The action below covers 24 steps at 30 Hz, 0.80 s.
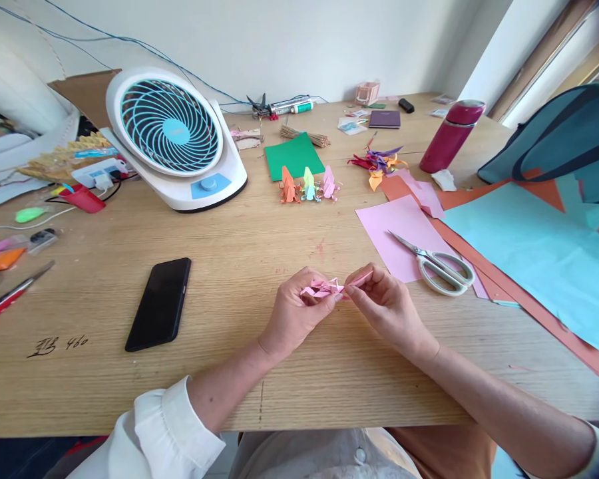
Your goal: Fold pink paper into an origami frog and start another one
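Note:
Between my two hands, above the front middle of the table, is a small folded pink paper figure (pixel 323 288) with thin leg-like strips. My left hand (pixel 299 306) is closed round its left part, thumb and finger pinching near its middle. The fingers of my right hand (pixel 382 303) pinch its narrow right end; my fingertips hide some of the folds. Beyond my hands stand three finished-looking paper figures: an orange one (pixel 288 186), a light green one (pixel 308 185) and a pink one (pixel 329 184).
Scissors (pixel 444 269) lie on pink paper (pixel 394 223) right of my hands, beside large blue (pixel 544 259) and orange sheets. A black phone (pixel 158 303) lies left; a white fan (pixel 180 133) stands behind it. A red bottle (pixel 449 136) and blue bag (pixel 564 133) stand at the right.

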Motion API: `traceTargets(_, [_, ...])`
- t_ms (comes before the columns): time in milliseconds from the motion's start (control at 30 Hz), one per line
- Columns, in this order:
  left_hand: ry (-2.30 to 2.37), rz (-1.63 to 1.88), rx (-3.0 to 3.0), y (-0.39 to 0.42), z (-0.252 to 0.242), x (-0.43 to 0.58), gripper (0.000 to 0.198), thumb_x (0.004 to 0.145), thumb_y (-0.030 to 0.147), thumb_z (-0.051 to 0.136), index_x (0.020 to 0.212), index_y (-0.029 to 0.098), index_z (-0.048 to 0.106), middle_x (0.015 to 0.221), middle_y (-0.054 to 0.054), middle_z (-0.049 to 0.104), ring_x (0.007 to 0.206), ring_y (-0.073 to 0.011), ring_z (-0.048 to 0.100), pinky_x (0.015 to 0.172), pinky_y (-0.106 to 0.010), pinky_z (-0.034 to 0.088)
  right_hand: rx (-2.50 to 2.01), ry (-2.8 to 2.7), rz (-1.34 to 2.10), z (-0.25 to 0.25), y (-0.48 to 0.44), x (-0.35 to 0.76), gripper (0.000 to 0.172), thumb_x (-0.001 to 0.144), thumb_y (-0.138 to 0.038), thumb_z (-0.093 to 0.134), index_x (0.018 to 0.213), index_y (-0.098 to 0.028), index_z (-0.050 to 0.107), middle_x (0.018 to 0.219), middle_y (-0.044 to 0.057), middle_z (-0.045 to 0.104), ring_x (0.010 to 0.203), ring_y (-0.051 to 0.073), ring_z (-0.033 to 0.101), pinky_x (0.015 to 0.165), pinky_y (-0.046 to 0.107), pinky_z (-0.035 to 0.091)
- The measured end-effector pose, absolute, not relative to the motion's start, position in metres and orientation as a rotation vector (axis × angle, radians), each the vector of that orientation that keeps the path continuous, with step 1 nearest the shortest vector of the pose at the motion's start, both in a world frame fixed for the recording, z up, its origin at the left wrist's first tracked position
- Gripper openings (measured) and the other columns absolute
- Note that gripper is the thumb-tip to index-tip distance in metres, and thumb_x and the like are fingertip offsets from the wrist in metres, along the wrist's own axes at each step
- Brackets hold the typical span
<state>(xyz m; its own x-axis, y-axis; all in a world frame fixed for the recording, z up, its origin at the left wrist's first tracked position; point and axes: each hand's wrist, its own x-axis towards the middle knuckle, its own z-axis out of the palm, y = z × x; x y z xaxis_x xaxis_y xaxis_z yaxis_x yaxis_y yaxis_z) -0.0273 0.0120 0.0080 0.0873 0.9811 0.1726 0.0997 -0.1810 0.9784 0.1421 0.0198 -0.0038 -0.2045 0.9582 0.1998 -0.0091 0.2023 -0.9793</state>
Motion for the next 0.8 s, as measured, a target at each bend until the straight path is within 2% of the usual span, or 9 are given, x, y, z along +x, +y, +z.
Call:
traceTargets(167, [1.223,1.207,1.587,0.0104,0.0111,-0.026,0.016,0.078,0.028,0.074,0.073,0.017,0.065,0.079,-0.001,0.062,0.07,-0.0108,0.055,0.064,-0.02,0.042,-0.999,-1.421,1.236,-0.0041,0.0197,0.1421,0.021,0.088,-0.038,0.067,0.082,-0.02,0.058,0.078,0.002,0.064,0.071,0.015,0.059,0.067,0.029,0.05])
traceTargets(433, [1.256,1.209,1.556,0.0123,0.0102,-0.0235,0.017,0.079,0.022,0.07,0.066,0.016,0.061,0.071,0.002,0.058,0.061,-0.0081,0.049,0.056,-0.018,0.037,-0.984,-1.381,1.256,-0.0057,0.019,0.1395,0.025,0.086,-0.042,0.07,0.08,-0.021,0.057,0.077,0.001,0.063,0.07,0.015,0.06,0.066,0.029,0.051])
traceTargets(567, [1.292,1.219,1.632,0.0135,0.0092,-0.0256,0.014,0.079,0.019,0.067,0.066,0.016,0.061,0.069,0.002,0.058,0.06,-0.0079,0.048,0.056,-0.018,0.036,-0.932,-1.387,1.284,-0.0064,0.0187,0.1392,0.022,0.086,-0.039,0.071,0.084,-0.021,0.059,0.078,0.001,0.062,0.071,0.014,0.059,0.067,0.029,0.052])
traceTargets(800, [1.281,1.153,1.617,0.0166,0.0126,-0.0315,0.021,0.078,0.021,0.068,0.061,0.016,0.056,0.063,0.004,0.051,0.058,-0.0077,0.043,0.053,-0.018,0.033,-0.933,-1.474,1.244,-0.0074,0.0206,0.1436,0.022,0.084,-0.039,0.072,0.09,-0.022,0.06,0.085,0.001,0.063,0.075,0.015,0.059,0.07,0.029,0.053])
